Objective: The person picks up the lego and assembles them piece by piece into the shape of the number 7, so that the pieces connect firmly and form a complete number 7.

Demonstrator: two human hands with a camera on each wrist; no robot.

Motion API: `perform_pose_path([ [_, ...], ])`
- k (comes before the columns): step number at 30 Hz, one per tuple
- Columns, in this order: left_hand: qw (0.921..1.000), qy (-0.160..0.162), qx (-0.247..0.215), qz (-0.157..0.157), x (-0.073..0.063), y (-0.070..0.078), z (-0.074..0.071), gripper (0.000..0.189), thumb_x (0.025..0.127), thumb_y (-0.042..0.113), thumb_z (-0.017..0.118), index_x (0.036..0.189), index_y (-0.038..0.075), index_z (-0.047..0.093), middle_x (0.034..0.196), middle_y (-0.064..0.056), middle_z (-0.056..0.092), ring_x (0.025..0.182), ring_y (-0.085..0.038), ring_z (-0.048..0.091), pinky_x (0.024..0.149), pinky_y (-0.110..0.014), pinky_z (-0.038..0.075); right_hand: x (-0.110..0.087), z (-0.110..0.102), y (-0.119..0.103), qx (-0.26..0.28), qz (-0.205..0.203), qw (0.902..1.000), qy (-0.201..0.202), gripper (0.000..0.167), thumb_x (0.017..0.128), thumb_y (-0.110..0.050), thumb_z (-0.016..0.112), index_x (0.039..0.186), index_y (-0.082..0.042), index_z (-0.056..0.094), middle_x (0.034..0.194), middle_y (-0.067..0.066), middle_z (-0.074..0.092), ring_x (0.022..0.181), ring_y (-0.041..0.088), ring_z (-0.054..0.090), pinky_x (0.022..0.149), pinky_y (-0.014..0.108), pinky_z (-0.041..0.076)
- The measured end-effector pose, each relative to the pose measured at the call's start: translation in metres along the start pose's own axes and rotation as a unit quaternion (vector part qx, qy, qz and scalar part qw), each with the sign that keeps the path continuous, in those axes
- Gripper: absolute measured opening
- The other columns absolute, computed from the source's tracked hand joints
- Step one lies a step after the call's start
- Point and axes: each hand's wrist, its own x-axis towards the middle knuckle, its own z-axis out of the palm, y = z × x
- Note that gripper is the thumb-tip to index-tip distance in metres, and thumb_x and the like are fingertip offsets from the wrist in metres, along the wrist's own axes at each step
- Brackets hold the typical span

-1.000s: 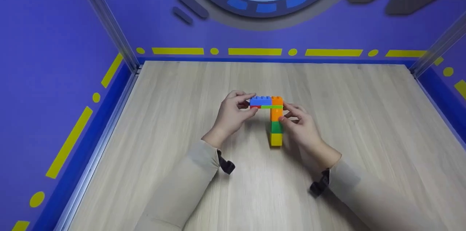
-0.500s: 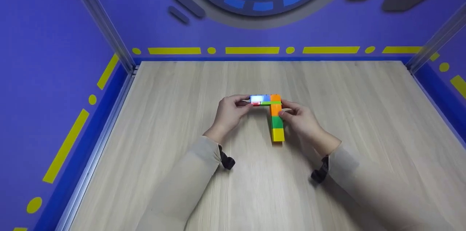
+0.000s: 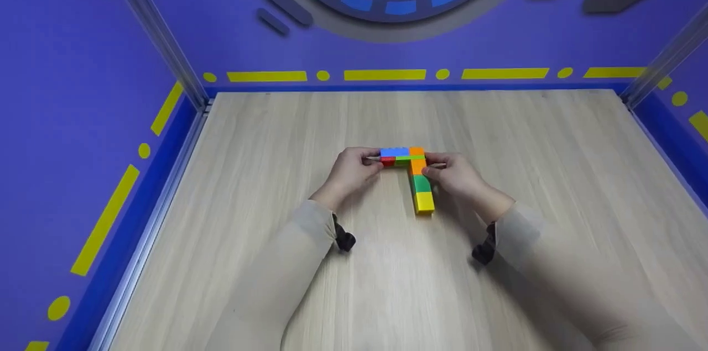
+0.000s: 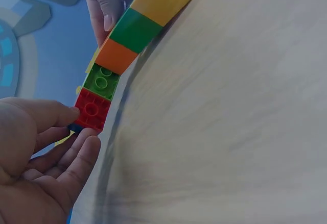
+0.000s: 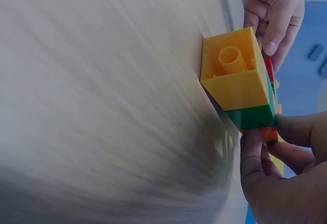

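An L-shaped assembly of toy building bricks is held between both hands over the table. One arm of it has a blue brick [image 3: 394, 152] above a thin red brick [image 4: 92, 109] and a thin lime-green brick [image 4: 101, 79]. At the corner are orange bricks [image 3: 418, 167], then a green brick [image 3: 422, 183] and a yellow brick [image 3: 425, 202] running toward the person. The yellow brick's hollow underside shows in the right wrist view. My left hand [image 3: 350, 168] pinches the blue-and-red end. My right hand [image 3: 457, 175] pinches the orange corner, thumb near the green brick.
The assembly is close above or on the wood-grain table [image 3: 265, 174]; which, I cannot tell. Blue-purple panels [image 3: 232, 19] with yellow marks wall the back and both sides. Metal posts [image 3: 155, 30] stand at the back corners. A black strap [image 3: 344, 236] hangs at the left cuff.
The assembly has tipped back and come lower, from a more upright stance to lying flatter, its yellow end shifting slightly right. Both hands keep their hold and lower with it.
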Motion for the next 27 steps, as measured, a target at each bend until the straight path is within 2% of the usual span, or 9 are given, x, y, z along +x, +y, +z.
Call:
perform_pose_path([
  [3,0.9998,-0.017,0.001,-0.009,0.001,-0.001,0.000,0.049,0.108,0.008,0.076,0.155,0.002,0.067,0.149,-0.015,0.076,0.127,-0.027,0.078,0.106,-0.034,0.066,0.002,0.000,0.000,-0.008,0.006,0.9999,-0.005,0.060,0.116,-0.020,0.064,0.172,-0.005,0.046,0.168,0.019,0.057,0.131,0.028,0.059,0.116,0.039,0.054],
  [7,0.9993,-0.036,-0.003,-0.013,0.000,-0.003,0.000,0.050,0.107,0.008,0.076,0.156,0.004,0.066,0.148,-0.014,0.077,0.120,-0.024,0.078,0.094,-0.027,0.067,0.005,0.003,0.000,-0.015,0.012,0.9997,-0.012,0.059,0.117,-0.020,0.063,0.171,-0.003,0.046,0.169,0.020,0.057,0.130,0.027,0.060,0.114,0.037,0.056],
  [10,0.9990,-0.044,-0.003,-0.011,-0.002,-0.004,-0.001,0.050,0.108,0.010,0.075,0.157,0.005,0.066,0.145,-0.013,0.078,0.114,-0.020,0.077,0.085,-0.023,0.065,0.007,0.005,0.000,-0.013,0.014,0.9997,-0.013,0.059,0.117,-0.020,0.063,0.171,-0.003,0.046,0.168,0.020,0.059,0.129,0.026,0.062,0.108,0.033,0.058],
  [12,0.9989,-0.045,-0.001,-0.017,-0.003,-0.004,-0.002,0.052,0.109,0.013,0.076,0.159,0.005,0.064,0.146,-0.013,0.077,0.112,-0.020,0.075,0.085,-0.024,0.065,0.009,0.006,0.000,-0.012,0.012,0.9998,-0.013,0.060,0.117,-0.020,0.063,0.171,-0.003,0.046,0.166,0.020,0.060,0.128,0.025,0.063,0.106,0.031,0.059],
  [14,0.9987,-0.043,0.001,-0.025,-0.005,-0.004,-0.004,0.054,0.110,0.018,0.075,0.161,0.006,0.062,0.151,-0.012,0.074,0.119,-0.022,0.075,0.092,-0.029,0.067,0.010,0.006,0.001,-0.020,0.002,0.9997,-0.012,0.060,0.117,-0.022,0.064,0.171,-0.003,0.047,0.164,0.020,0.062,0.126,0.026,0.065,0.103,0.030,0.060],
  [16,0.9987,-0.040,0.009,-0.031,-0.008,-0.004,-0.006,0.057,0.110,0.023,0.075,0.162,0.007,0.060,0.157,-0.011,0.070,0.131,-0.025,0.073,0.106,-0.036,0.065,0.009,0.005,0.003,-0.034,-0.012,0.9993,-0.010,0.059,0.117,-0.025,0.064,0.169,-0.003,0.049,0.160,0.020,0.064,0.124,0.027,0.067,0.102,0.031,0.061],
  [20,0.9987,-0.024,0.041,-0.021,-0.015,-0.006,-0.016,0.058,0.108,0.032,0.075,0.160,0.009,0.062,0.166,-0.010,0.062,0.150,-0.029,0.063,0.126,-0.046,0.054,0.006,0.001,0.007,-0.080,-0.049,0.9955,0.011,0.056,0.116,-0.032,0.061,0.164,-0.003,0.056,0.156,0.020,0.066,0.125,0.030,0.068,0.105,0.039,0.061],
  [24,0.9960,0.002,0.089,0.002,-0.023,-0.010,-0.033,0.065,0.105,0.043,0.076,0.158,0.009,0.064,0.165,-0.011,0.061,0.145,-0.032,0.066,0.125,-0.050,0.054,-0.003,-0.011,0.015,-0.116,-0.082,0.9886,0.048,0.052,0.116,-0.032,0.060,0.159,-0.003,0.061,0.155,0.021,0.066,0.132,0.036,0.066,0.113,0.052,0.059],
  [27,0.9891,0.031,0.143,0.011,-0.031,-0.013,-0.049,0.070,0.103,0.052,0.076,0.157,0.010,0.065,0.164,-0.010,0.062,0.146,-0.033,0.065,0.127,-0.052,0.052,-0.011,-0.025,0.022,-0.136,-0.101,0.9832,0.068,0.050,0.116,-0.030,0.060,0.158,-0.002,0.062,0.154,0.022,0.066,0.135,0.040,0.066,0.115,0.059,0.058],
])
